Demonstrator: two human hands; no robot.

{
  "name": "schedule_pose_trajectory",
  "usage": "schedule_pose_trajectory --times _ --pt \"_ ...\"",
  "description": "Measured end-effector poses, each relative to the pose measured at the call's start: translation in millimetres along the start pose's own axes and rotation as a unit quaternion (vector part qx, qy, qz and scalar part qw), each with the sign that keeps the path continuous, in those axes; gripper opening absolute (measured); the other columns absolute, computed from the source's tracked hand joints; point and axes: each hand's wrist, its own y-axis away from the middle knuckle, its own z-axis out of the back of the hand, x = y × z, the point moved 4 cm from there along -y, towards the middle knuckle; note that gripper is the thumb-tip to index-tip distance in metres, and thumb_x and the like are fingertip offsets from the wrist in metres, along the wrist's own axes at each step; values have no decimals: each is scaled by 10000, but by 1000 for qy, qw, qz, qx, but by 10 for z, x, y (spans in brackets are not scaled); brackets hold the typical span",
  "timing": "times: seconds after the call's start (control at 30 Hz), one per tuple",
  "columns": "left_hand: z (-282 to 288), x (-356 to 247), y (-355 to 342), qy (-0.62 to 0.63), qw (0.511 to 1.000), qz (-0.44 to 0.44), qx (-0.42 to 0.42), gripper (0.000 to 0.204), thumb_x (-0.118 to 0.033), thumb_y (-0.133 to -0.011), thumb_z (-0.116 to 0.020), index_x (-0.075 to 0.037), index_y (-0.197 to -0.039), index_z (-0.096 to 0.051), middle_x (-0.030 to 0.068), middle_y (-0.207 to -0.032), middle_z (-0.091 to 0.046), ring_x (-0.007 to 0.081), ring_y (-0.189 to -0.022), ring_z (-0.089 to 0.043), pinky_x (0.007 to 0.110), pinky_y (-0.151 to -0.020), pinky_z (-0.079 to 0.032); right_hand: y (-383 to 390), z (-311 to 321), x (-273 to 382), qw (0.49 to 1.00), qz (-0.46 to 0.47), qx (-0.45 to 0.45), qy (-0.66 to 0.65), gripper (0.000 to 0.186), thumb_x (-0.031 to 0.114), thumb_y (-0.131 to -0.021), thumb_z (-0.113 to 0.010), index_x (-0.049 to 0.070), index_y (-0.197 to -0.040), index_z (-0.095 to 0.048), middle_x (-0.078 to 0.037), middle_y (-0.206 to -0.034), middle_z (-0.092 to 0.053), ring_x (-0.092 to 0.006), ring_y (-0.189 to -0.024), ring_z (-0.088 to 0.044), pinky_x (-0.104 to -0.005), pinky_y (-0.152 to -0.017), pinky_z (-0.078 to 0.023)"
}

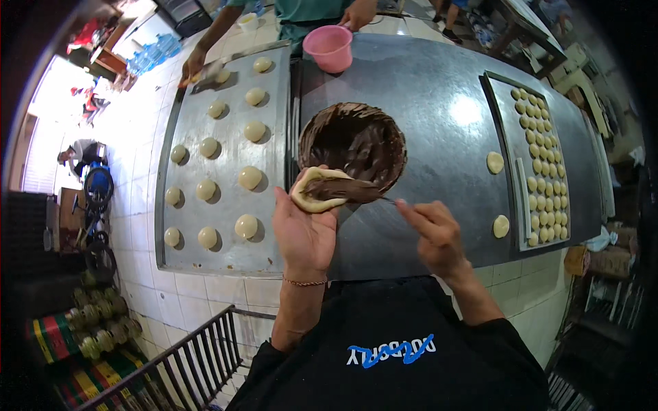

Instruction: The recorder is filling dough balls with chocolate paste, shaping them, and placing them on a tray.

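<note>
On the palm of my left hand [308,240] lies a flattened round of dough [301,198], cupped by my fingers. Chocolate paste is smeared on its inside. My right hand [433,229] grips the thin handle of a chocolate-coated spatula [353,190], whose blade rests on the dough. Just beyond both hands stands a round tub of dark chocolate paste [394,137], its rim thickly caked. Part of the tub's near side is hidden behind the dough and the spatula.
A large metal tray [226,257] with spaced dough balls lies left; a co-worker's hand [193,68] holds a brush at its far corner. Their other hand holds a pink plastic pot [329,48]. Two flat dough rounds [495,162] lie near a right-hand tray [510,137] of small dough pieces.
</note>
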Motion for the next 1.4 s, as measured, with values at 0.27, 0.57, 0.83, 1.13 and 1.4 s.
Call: schedule_pose_trajectory --times 0.27,0.57,0.83,1.13,1.4 --pt "-119 1797 -365 -190 915 350 60 518 -451 -1016 -307 -29 -1253 -490 121 -1242 -536 277 -1128 -539 458 -948 -466 1129 1111 -1315 893 -281 -294 -194 378 -41 -935 -474 59 -1286 -575 -20 -917 -613 -91 -820 -571 -212 -721 -456" --pt "-485 4659 -2131 -801 513 -119 284 654 -302 -831 -656 71 -1303 -399 287 -1189 -549 422 -1127 -522 462 -947 -418 2509 1978 -2061 778 -464 -388 -174 381 -31 -929 -472 51 -1289 -567 -11 -878 -628 -19 -672 -445 -165 -586 -364" --pt "-1247 4467 -997 -605 643 223 413 366 -329 -789 -764 -5 -918 -653 44 -779 -633 144 -677 -580 316 -624 -489 2085 1841 -2331 756 -424 -430 -251 389 -1 -924 -472 50 -1301 -549 -15 -837 -616 -19 -625 -417 -172 -535 -348" --pt "643 1541 612 -222 933 280 38 402 -172 -926 -614 -7 -1262 -469 95 -1111 -611 182 -987 -609 315 -850 -523 -666 418 -666 951 -70 243 -177 373 -11 -839 -494 57 -1175 -640 -156 -757 -653 -256 -716 -649 -344 -682 -513" --pt "1396 348 1082 -171 967 130 -136 375 -260 -982 -514 -7 -1257 -473 120 -1156 -588 235 -1074 -590 373 -932 -493 -1223 -1046 -188 876 40 440 194 216 15 -766 -519 -34 -919 -664 -245 -895 -657 -400 -867 -645 -478 -769 -532"
